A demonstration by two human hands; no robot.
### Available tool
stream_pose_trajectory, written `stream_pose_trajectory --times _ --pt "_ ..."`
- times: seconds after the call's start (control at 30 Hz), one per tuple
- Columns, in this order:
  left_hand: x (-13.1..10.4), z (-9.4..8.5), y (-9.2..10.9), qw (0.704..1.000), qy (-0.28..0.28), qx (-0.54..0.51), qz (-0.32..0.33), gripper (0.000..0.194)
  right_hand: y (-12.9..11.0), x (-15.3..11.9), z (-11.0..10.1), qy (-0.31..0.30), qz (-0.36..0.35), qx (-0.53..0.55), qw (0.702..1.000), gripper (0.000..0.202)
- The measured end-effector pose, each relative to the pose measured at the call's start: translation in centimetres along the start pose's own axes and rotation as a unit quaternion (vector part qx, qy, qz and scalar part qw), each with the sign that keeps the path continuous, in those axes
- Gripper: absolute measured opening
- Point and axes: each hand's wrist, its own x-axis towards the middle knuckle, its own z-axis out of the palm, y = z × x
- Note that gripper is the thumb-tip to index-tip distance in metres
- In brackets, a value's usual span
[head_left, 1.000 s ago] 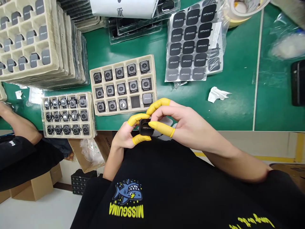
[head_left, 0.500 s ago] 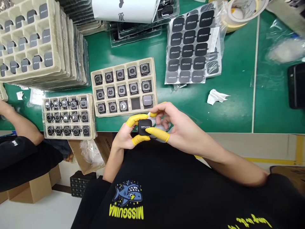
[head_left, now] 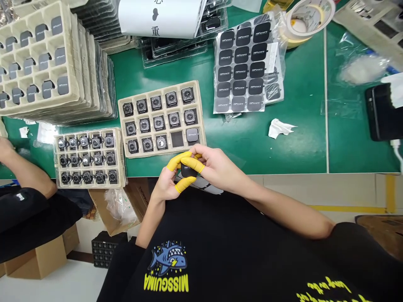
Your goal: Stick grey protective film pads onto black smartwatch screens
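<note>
Just off the table's front edge, my left hand (head_left: 168, 180) grips a black smartwatch (head_left: 188, 171) by its edges between yellow-cotted thumb and fingers. White lettering shows on its dark face, partly covered. My right hand (head_left: 212, 167) closes over the watch's upper right corner, its thumb in a yellow finger cot lying across the face. Below the right hand is a pale piece with grey rounded shapes (head_left: 209, 185), partly hidden. Ahead stands a beige tray (head_left: 201, 105) of smartwatches, mostly back side up. One pocket (head_left: 177, 139) in its front row holds no watch; beside it lies a grey-faced watch (head_left: 192, 134).
A sheet of black HiFuture stickers (head_left: 241, 71) lies at the back right, near tape rolls (head_left: 310, 19). Crumpled white paper (head_left: 280, 128) rests on the green table. Stacked trays (head_left: 91, 79) and a second watch tray (head_left: 123, 161) stand left, by another person's arm (head_left: 31, 167).
My right hand has moved left and inward, its thumb now across the top of the watch and covering more of its lettering. The left hand keeps its grip. The view has shifted slightly.
</note>
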Motion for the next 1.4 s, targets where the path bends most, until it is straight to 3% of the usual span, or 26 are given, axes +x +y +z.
stream_pose_trajectory --times 0.17,0.27,0.33,0.47,0.6,0.77,0.87,1.0,1.1,1.23,1.33,1.4 --pt "-1.2 -0.7 0.5 0.996 0.039 -0.041 -0.066 0.1 -0.2 1.7 -0.6 -0.01 -0.064 -0.043 0.997 0.023" --pt "-2.4 -2.2 1.3 0.994 0.076 -0.049 -0.059 0.094 0.3 4.4 -1.9 0.077 -0.101 -0.122 0.984 0.018" --pt "-3.6 -3.2 1.8 0.991 0.107 -0.038 -0.076 0.086 1.2 6.5 -2.3 0.106 -0.088 -0.208 0.968 0.012" --pt "-5.9 -4.6 2.6 0.981 0.167 -0.016 -0.1 0.079 3.7 9.2 -0.9 0.069 -0.054 -0.334 0.939 0.023" --pt "-7.0 -5.0 2.8 0.974 0.199 -0.015 -0.112 0.083 5.0 9.2 0.1 0.078 -0.038 -0.385 0.919 0.035" --pt "-6.6 -4.8 2.4 0.973 0.206 -0.014 -0.101 0.073 4.0 9.7 -3.4 0.139 0.018 -0.479 0.866 0.046" --pt "-5.5 -4.5 1.8 0.982 0.179 -0.016 -0.062 0.067 3.4 10.5 -5.3 0.123 0.03 -0.503 0.855 0.047" --pt "-3.9 -3.9 1.3 0.988 0.151 0.013 -0.038 0.065 3.4 11.4 -5.9 0.103 0.017 -0.518 0.849 0.042" --pt "-3.2 -3.7 1.0 0.989 0.13 0.065 -0.035 0.063 3.6 11.8 -5.9 0.109 0.003 -0.511 0.852 0.036" --pt "-2.5 -3.5 0.8 0.985 0.1 0.138 -0.031 0.055 3.3 11.6 -5.8 0.137 -0.011 -0.43 0.892 0.028" --pt "-1.6 -3.0 1.1 0.979 0.091 0.182 -0.012 0.052 2.6 9.7 -5.0 0.15 -0.014 -0.383 0.911 0.024" --pt "-0.9 -2.4 1.4 0.973 0.088 0.212 0.001 0.06 1.9 7.5 -3.9 0.145 -0.023 -0.305 0.941 0.026"
